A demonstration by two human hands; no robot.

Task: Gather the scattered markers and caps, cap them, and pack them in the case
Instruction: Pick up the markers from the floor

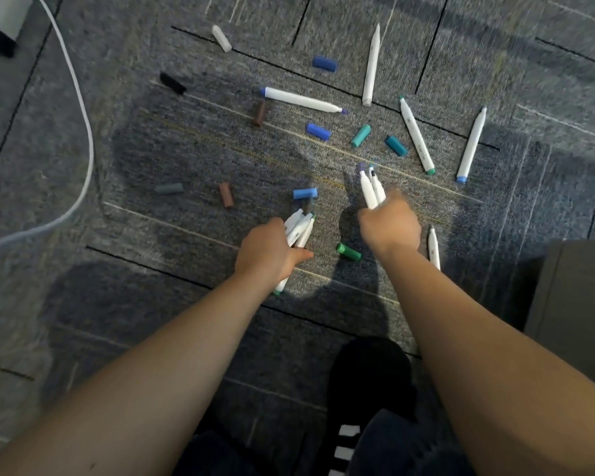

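Both hands reached down over a grey carpet [152, 139] strewn with markers and caps. The left hand [270, 250] gripped a bunch of white markers [299, 226], their ends sticking out above the fist and one green tip showing below it. The right hand [390, 225] was curled round two or three white markers [371, 188] that pointed away from the person; its outline was blurred, so the exact count could not be told.

Loose markers lay farther out: one with a blue end [301, 99] lying crosswise, one plain white [371, 65] nearly upright in the view, one with green ends [416, 135], and one with a blue cap end [471, 146] well to the right. Another white marker [433, 247] lay just beside the right wrist.

Caps were scattered between them: a green cap [348, 252] between the two hands, a light blue cap [304, 193] just beyond the left-hand bunch, two darker blue caps [318, 131], two teal caps [360, 135], two brown caps [226, 194], a grey cap [169, 189], a black cap [172, 83] and a white cap [221, 38].

A white cable [83, 108] curved across the carpet at the left. A dark sock [368, 376] showed below, between the forearms.
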